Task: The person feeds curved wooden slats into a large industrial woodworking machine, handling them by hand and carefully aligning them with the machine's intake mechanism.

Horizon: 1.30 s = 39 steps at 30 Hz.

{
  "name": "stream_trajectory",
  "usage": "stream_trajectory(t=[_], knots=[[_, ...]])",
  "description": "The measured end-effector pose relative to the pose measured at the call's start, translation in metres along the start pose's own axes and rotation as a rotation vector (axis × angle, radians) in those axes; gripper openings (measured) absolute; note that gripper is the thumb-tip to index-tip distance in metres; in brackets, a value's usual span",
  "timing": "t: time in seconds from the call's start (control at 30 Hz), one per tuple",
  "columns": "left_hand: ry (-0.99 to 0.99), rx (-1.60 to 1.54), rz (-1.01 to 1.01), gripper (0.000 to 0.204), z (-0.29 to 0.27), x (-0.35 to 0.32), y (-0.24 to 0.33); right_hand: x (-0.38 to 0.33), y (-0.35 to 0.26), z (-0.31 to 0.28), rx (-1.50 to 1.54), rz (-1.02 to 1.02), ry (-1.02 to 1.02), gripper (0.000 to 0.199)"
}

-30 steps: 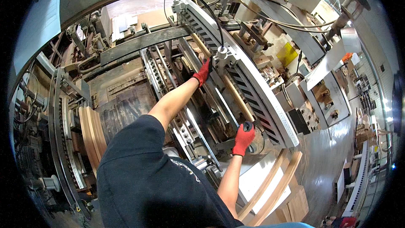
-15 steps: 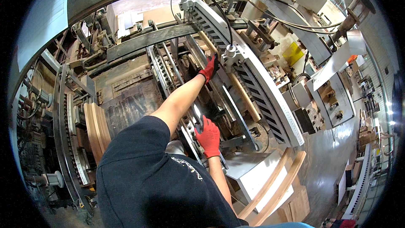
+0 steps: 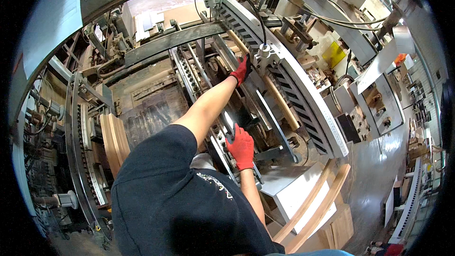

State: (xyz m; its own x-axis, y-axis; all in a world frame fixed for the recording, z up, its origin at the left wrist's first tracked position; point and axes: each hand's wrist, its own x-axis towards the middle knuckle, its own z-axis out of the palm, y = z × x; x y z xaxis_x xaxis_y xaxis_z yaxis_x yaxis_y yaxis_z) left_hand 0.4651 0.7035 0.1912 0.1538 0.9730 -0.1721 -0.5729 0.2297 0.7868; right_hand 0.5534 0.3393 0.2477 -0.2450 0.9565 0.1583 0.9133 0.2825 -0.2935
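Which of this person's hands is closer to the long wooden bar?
Left. The left hand is right at the wooden bar, partway along it; the right hand is apart from it, nearer the body, by the metal rails.

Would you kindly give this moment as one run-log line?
left hand: at wooden bar; right hand: at metal rail; nearby: pale wooden strips

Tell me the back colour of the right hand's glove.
The glove is red across its back; the head view, the only one, shows it best.
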Motion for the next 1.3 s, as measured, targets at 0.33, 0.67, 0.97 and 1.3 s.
stream_trajectory(t=[0.33,0.67,0.97,1.3], knots=[[0.025,-0.051,0.018,0.112,-0.037,0.055,-0.016,0.000,0.002,0.004,0.060,-0.042,0.032,0.068],[0.097,-0.105,0.057,0.085,-0.059,0.052,-0.003,-0.001,-0.011,0.000,0.043,-0.075,0.068,0.064],[0.178,-0.084,-0.024,0.074,-0.041,-0.021,0.041,0.003,-0.016,0.006,0.055,-0.129,0.120,0.065],[0.264,1.663,0.449,0.081,-0.068,-0.278,0.035,0.003,-0.005,0.006,0.052,-0.059,0.072,0.066]])
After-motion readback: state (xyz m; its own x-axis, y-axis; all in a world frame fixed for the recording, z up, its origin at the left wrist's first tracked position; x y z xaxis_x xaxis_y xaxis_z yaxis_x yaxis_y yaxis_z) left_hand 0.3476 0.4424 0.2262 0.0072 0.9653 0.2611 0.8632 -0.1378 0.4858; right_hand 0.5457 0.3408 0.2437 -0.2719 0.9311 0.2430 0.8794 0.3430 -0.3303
